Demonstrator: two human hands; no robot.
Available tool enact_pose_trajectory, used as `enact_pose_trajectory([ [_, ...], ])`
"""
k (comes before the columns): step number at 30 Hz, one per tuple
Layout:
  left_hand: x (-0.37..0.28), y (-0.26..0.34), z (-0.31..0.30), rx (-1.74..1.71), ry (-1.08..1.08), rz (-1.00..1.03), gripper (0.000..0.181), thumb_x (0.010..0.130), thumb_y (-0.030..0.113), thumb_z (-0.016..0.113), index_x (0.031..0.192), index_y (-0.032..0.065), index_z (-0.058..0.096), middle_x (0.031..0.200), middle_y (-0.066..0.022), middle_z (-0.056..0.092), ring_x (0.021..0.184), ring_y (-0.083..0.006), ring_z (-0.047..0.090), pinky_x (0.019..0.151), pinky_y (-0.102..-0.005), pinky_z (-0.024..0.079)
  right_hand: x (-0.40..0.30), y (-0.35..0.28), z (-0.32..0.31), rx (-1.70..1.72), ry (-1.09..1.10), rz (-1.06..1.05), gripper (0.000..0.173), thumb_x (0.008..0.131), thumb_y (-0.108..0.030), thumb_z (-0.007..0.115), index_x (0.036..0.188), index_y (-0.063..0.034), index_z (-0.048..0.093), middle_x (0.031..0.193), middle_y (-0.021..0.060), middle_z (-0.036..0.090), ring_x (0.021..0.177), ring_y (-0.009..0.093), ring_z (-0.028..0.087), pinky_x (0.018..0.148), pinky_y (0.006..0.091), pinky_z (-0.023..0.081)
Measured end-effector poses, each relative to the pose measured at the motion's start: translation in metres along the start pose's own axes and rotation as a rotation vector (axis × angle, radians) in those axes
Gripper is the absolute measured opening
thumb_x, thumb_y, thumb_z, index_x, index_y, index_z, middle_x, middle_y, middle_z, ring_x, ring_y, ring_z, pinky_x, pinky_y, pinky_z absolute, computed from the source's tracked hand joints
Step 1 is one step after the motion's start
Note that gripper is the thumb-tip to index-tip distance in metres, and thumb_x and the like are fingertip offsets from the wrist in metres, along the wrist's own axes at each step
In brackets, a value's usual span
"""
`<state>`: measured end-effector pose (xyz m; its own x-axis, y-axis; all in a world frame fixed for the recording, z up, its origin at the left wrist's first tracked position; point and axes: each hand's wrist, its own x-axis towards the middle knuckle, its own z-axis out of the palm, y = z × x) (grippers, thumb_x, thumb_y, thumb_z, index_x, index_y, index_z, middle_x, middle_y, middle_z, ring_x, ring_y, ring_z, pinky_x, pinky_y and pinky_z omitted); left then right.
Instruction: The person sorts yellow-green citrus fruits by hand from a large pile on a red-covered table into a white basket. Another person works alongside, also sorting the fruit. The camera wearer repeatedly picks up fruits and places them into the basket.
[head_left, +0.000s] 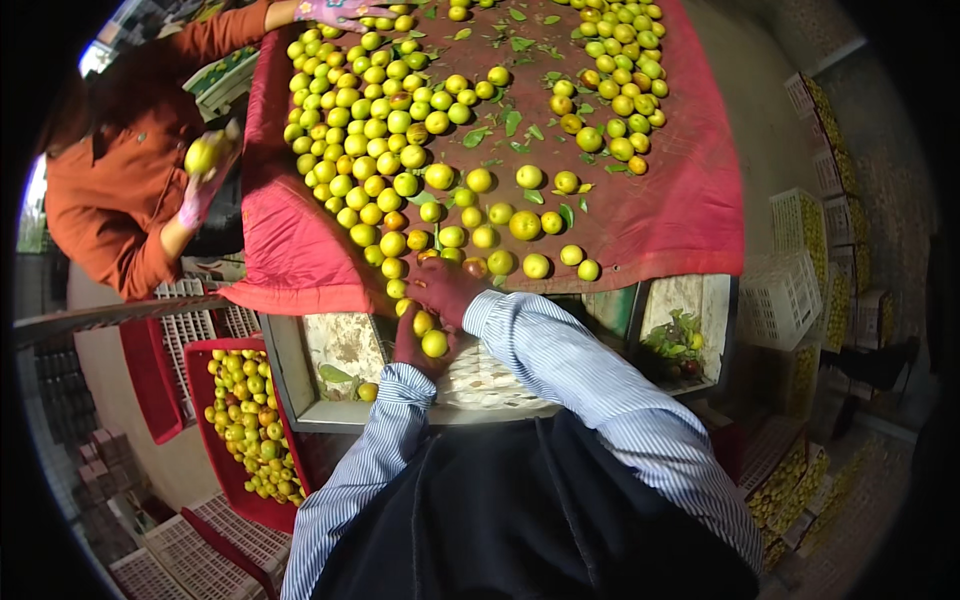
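Many yellow-green round fruits (360, 142), some with brown patches, lie on a red cloth (705, 210) over a sloping table. At the cloth's front edge my left hand (421, 341), in a dark red glove, is low and palm up, with a few fruits resting in and against it. Just above it, my right hand (442, 289), gloved alike, reaches over the edge among the fruits; whether it grips one is hidden. Below both hands is a white woven basket (487, 379) inside a framed tray (322, 416). Loose green leaves (512, 122) lie among the fruits.
A co-worker in an orange jacket (112, 217) stands at the left, one gloved hand (206, 161) holding a fruit, the other (341, 11) on the cloth. A red crate (196, 390) of fruit is at lower left. White crates (784, 300) are stacked at right. Leaves and fruit (679, 345) fill a tray corner.
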<state>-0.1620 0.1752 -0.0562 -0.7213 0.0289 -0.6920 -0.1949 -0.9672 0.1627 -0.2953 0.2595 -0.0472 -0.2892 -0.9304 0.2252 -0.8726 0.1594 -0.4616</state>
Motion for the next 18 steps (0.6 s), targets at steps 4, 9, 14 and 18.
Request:
enact_pose_trajectory([
  [4,-0.008,0.0,0.046,-0.101,-0.054,0.055,0.05,0.087,0.054,0.039,0.116,0.0151,0.049,0.113,-0.007,0.056,0.099,-0.0252,0.056,0.077,-0.0427,0.051,-0.03,-0.011,-0.016,0.325,0.267,0.136,0.043,0.074,-0.011,0.06,0.115,-0.0087,0.05,0.115,0.0108,0.051,0.107,0.029,0.049,0.089,0.0395,0.042],
  [9,0.02,-0.004,0.026,-0.057,-0.04,-0.015,0.054,0.085,0.057,0.039,0.116,0.014,0.05,0.113,-0.0064,0.056,0.099,-0.0243,0.056,0.074,-0.0421,0.051,-0.063,-0.003,-0.019,0.167,0.203,0.06,0.043,0.074,-0.015,0.062,0.116,-0.0073,0.052,0.119,0.0131,0.05,0.109,0.031,0.048,0.093,0.0412,0.04],
  [14,0.02,0.008,-0.015,-0.151,-0.197,-0.178,0.041,0.079,0.049,0.052,0.098,0.0134,0.053,0.093,-0.0076,0.059,0.082,-0.0272,0.058,0.054,-0.0354,0.049,-0.05,0.06,-0.064,-0.29,0.188,0.433,0.052,0.065,-0.022,0.065,0.114,-0.0102,0.051,0.115,0.0124,0.051,0.107,0.031,0.048,0.091,0.0501,0.035],
  [18,-0.074,0.078,-0.028,-0.125,-0.283,0.097,0.05,0.082,0.049,0.046,0.105,0.0051,0.054,0.098,-0.0146,0.059,0.084,-0.0299,0.059,0.051,-0.0364,0.051,-0.044,0.059,-0.084,-0.284,-0.177,0.529,0.054,0.071,-0.032,0.063,0.117,-0.0098,0.045,0.108,0.0098,0.053,0.099,0.028,0.05,0.081,0.0466,0.037],
])
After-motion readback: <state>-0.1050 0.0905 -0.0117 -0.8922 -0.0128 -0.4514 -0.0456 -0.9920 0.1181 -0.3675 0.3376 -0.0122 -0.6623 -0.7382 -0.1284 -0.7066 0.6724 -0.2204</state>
